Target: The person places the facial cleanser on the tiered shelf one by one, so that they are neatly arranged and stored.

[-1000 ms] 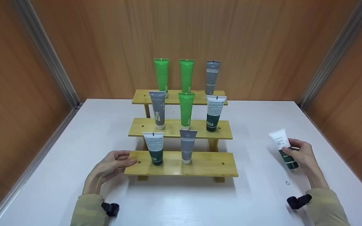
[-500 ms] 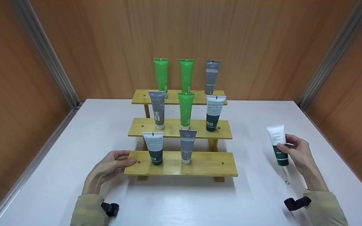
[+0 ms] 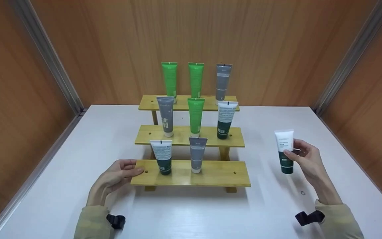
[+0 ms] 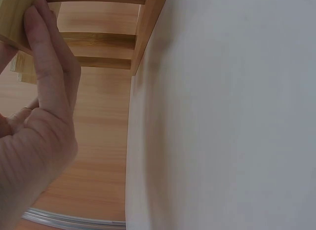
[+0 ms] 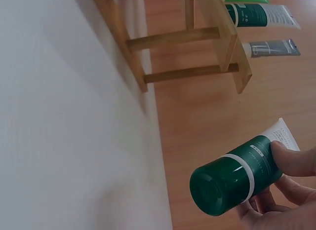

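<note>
My right hand holds a white and dark green squeeze tube above the table, right of the rack, cap down and nearly upright. In the right wrist view the thumb lies across the tube and the fingers curl behind it. My left hand pinches the left end of the wooden rack's lowest shelf, thumb on top. On that shelf stand a white and green tube at the left and a grey tube in the middle; its right part is bare wood.
The middle shelf bears a grey tube, a green tube and a white-green tube. On the top shelf are two green tubes and a grey tube. A small ring lies on the white table; wooden walls surround it.
The right hand has moved left and slightly away from me with the tube, turning it from tilted to nearly upright. My left hand keeps its place on the shelf.
</note>
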`<state>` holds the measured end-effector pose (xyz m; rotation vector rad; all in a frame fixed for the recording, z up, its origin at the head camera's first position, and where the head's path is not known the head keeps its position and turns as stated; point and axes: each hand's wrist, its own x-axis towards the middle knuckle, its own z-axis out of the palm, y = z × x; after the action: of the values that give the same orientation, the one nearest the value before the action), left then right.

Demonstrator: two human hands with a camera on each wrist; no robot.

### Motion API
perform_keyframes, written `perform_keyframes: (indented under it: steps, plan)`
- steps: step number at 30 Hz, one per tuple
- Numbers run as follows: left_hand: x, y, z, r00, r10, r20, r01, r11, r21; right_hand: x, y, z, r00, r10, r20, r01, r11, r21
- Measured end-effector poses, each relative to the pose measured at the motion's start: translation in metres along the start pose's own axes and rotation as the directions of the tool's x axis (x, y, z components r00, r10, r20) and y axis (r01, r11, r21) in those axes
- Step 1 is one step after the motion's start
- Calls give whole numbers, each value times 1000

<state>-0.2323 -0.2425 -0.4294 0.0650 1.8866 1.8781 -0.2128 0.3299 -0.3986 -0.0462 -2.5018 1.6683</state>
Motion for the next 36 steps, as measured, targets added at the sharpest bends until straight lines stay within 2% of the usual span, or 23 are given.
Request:
perform_keyframes:
  steps: [19,36]
  plan:
    - [0,0,-1,1000,-10,12,11,1000,-7,-13,-35,38,997,-73,-10,74,993,95]
    - [2,0,-1,1000,-10,-4,10,1000,11,-20,-59,68,990,-132,44,119,968,220]
